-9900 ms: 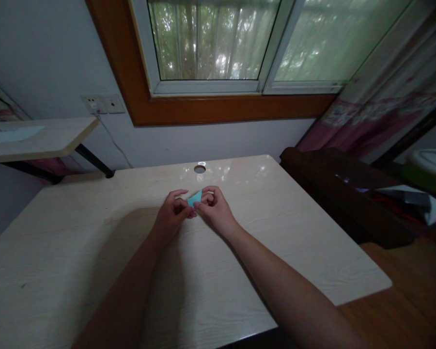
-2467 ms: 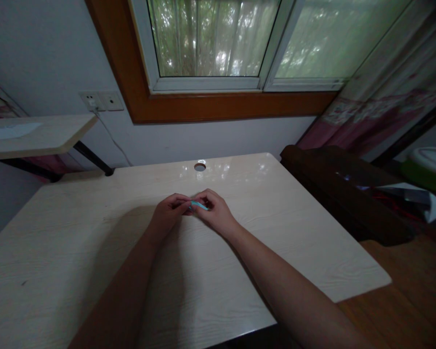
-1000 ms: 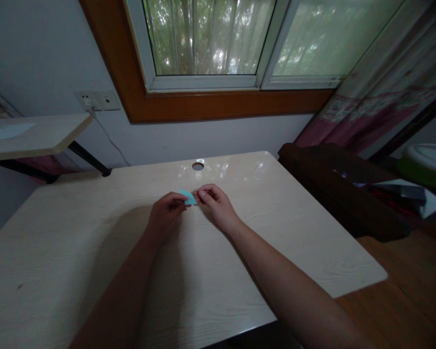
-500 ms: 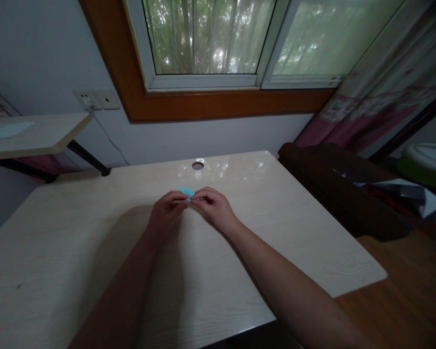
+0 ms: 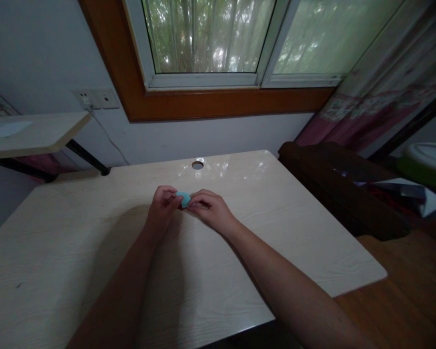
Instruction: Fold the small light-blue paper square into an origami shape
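A small folded piece of light blue paper (image 5: 184, 198) is held just above the pale wooden table (image 5: 94, 252), near its middle. My left hand (image 5: 162, 208) pinches the paper's left side with curled fingers. My right hand (image 5: 208, 209) pinches its right side, fingers closed and pressed low against the table. Most of the paper is hidden between the fingertips.
A round cable hole (image 5: 197, 165) sits at the table's far edge. A wall socket (image 5: 94, 99) with a cord is at the back left, above a second desk top (image 5: 32, 135). Dark furniture (image 5: 334, 184) stands close on the right under the window.
Both hands have kept working the blue paper at the same spot. Since half a second ago the paper has turned, showing a rounder blue face between the fingertips.
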A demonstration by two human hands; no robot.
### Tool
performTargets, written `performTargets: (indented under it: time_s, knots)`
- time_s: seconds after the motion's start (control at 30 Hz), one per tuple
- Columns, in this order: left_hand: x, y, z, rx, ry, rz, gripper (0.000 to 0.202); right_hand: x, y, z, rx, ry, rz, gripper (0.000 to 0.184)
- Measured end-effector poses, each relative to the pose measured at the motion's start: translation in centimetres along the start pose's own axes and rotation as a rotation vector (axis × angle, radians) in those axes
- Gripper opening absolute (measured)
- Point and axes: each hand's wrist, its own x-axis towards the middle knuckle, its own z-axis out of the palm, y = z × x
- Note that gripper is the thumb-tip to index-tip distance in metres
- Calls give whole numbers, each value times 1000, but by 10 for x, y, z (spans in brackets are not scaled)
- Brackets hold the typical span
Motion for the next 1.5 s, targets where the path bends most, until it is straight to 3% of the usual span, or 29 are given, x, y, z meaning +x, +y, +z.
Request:
performTargets:
  time_s: [0.13, 0.4, 0.63, 1.3, 1.5]
  knots:
    - [2, -3, -2, 8, -17, -11, 36, -1, 0, -1, -24, -27, -4, 10]
    - [1, -6, -6, 51, -50, -12, 19, 0, -3, -2, -26, 3, -10, 13]
    - [0, -1, -3, 65, -47, 9, 21, 1, -4, -2, -35, 29, -2, 9]
    - [-3, -3, 0, 115, -108, 70, 27, 2, 7, 4, 140, 111, 157, 12]
    - [-2, -6, -1, 110, -116, 89, 26, 1, 10, 8, 300, 121, 263, 22]
